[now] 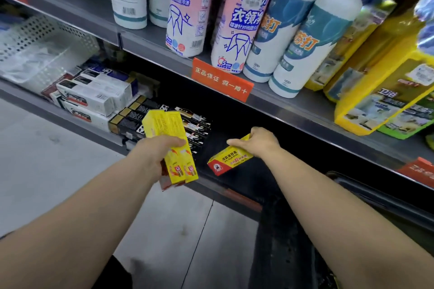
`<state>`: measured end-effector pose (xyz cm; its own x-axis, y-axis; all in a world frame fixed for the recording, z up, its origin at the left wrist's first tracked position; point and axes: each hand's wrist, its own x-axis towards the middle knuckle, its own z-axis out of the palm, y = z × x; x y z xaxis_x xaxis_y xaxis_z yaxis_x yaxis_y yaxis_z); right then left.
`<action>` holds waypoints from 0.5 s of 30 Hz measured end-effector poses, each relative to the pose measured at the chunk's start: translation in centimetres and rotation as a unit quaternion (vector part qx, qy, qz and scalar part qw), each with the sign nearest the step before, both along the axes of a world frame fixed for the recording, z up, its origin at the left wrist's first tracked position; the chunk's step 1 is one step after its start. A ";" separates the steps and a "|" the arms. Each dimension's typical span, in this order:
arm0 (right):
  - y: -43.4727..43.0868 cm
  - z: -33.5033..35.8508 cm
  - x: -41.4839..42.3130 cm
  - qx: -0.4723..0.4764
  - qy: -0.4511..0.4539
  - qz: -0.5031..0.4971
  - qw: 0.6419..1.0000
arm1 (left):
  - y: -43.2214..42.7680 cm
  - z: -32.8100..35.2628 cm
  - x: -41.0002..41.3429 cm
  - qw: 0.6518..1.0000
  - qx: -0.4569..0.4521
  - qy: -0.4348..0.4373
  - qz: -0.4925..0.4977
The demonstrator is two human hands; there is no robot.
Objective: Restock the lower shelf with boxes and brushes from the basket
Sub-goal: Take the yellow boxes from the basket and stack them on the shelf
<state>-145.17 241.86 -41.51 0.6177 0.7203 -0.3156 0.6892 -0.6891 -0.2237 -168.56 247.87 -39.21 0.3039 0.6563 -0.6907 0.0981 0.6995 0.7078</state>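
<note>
Forearms extend forward from the near edge toward the lower shelf (211, 185). The left hand (156, 156) is raised in front of the shelf edge, wrist level, and grips a bundle of yellow boxes (172, 145) that stand nearly upright, tilted slightly left. These boxes are long and narrow, yellow with red printing at the lower end. The fingers curl around the bundle's middle, thumb across the near face.

The right hand (259, 142) reaches into the dark shelf opening, palm down. It holds a single yellow box (229, 161) by the far end; the near end, red with a small figure, points down and left. The thumb lies along the box's top edge; the other fingers are hidden behind the box. Black boxes (162, 124) and white boxes (94, 96) lie stacked on the shelf to the left.
</note>
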 end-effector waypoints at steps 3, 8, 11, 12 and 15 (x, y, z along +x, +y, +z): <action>1.9 -3.1 0.9 -0.037 -0.016 0.055 0.998 | 1.4 -1.2 0.5 1.000 -0.010 0.003 -0.003; 0.9 -7.3 2.9 -0.226 -0.038 0.191 0.954 | 3.0 -2.5 0.9 1.000 -0.012 0.024 0.006; 0.7 -8.9 2.8 -0.294 -0.057 0.263 0.917 | 3.3 -2.9 1.2 1.000 -0.013 0.018 -0.002; 0.7 -9.3 2.5 -0.296 -0.054 0.277 0.913 | 3.3 -2.9 1.4 1.000 -0.011 0.014 -0.004; 1.2 -10.0 1.1 -0.289 -0.047 0.302 0.907 | 3.1 -2.7 2.2 1.000 -0.005 0.012 -0.006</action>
<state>-144.08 243.05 -51.54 0.2098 0.6672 -0.7147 0.9774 -0.1631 0.1345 -166.33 251.01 -41.90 0.2948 0.6462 -0.7039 0.1229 0.7049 0.6986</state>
